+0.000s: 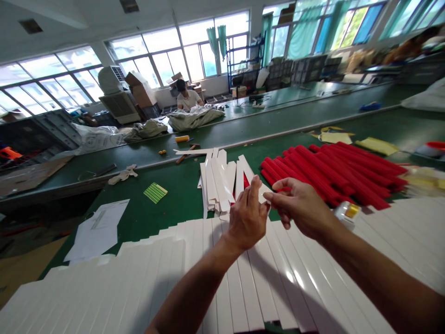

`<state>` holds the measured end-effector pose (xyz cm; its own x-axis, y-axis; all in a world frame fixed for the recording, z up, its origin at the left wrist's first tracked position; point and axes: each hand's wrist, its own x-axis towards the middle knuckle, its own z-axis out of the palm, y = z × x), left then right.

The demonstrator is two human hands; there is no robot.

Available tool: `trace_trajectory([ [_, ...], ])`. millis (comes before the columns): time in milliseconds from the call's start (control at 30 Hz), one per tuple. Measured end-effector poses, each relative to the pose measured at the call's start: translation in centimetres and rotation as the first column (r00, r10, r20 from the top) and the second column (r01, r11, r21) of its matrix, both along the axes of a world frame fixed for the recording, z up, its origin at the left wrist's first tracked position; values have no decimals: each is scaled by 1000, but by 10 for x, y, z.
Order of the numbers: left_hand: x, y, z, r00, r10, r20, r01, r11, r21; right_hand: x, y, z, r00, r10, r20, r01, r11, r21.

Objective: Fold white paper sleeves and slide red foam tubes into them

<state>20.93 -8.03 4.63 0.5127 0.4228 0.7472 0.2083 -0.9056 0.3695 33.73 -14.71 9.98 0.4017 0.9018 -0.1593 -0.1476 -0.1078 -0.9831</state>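
Observation:
My left hand (pixel 247 215) is closed round a white cardboard strip (pixel 263 191), its fingers pointing up and partly covering it. From the right, my right hand (pixel 301 204) pinches the same strip's edge between thumb and fingers. Just beyond my hands lies a loose pile of narrow white cardboard pieces (pixel 217 178), with a bit of red showing among them. Below my wrists, long white flat boxes (pixel 215 273) lie side by side in a wide row. Red tubes (pixel 323 171) are stacked beyond my right hand.
A tape roll (pixel 347 214) sits by my right forearm. Printed paper (pixel 99 227), a green sticker sheet (pixel 155 192) and a glove (pixel 123 175) lie on the green table (pixel 181 199) at left. A person (pixel 188 97) sits behind the far bench.

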Motion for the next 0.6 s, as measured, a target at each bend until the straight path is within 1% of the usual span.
trace_trajectory([
  [33, 0, -1, 0, 1000, 6, 11, -6, 1000, -2, 3, 1, 4, 996, 53, -69, -58, 995, -76],
  [100, -1, -3, -1, 999, 25, 33, -26, 999, 21, 9, 4, 12, 973, 143, -179, -178, 964, -198],
  [167, -2, -4, 0, 998, 43, 37, -45, 997, 58, 14, 7, 18, 956, 176, -234, -237, 935, -263],
  [267, -4, -3, 5, 999, 37, -34, -35, 998, 58, 15, 7, 22, 948, 168, -269, -238, 938, -252],
  [367, -10, 0, 14, 993, -54, -103, 53, 998, -13, 14, 1, 16, 956, 193, -222, -238, 951, -198],
  [433, -14, 2, 17, 986, -147, -83, 141, 988, -68, 13, -4, 4, 974, 180, -140, -203, 964, -171],
  [467, -16, 2, 17, 980, -186, -62, 180, 979, -99, 13, -5, -7, 984, 152, -90, -165, 973, -159],
  [533, -15, -1, 11, 973, -231, -8, 226, 960, -164, 11, -6, -35, 994, 77, 78, -68, 991, -116],
  [567, -12, -4, 6, 975, -221, 34, 223, 956, -190, 10, -6, -51, 978, 47, 201, -30, 996, -86],
  [600, -7, -7, 1, 980, -179, 85, 193, 959, -207, 8, -5, -68, 940, 22, 340, -2, 998, -60],
])
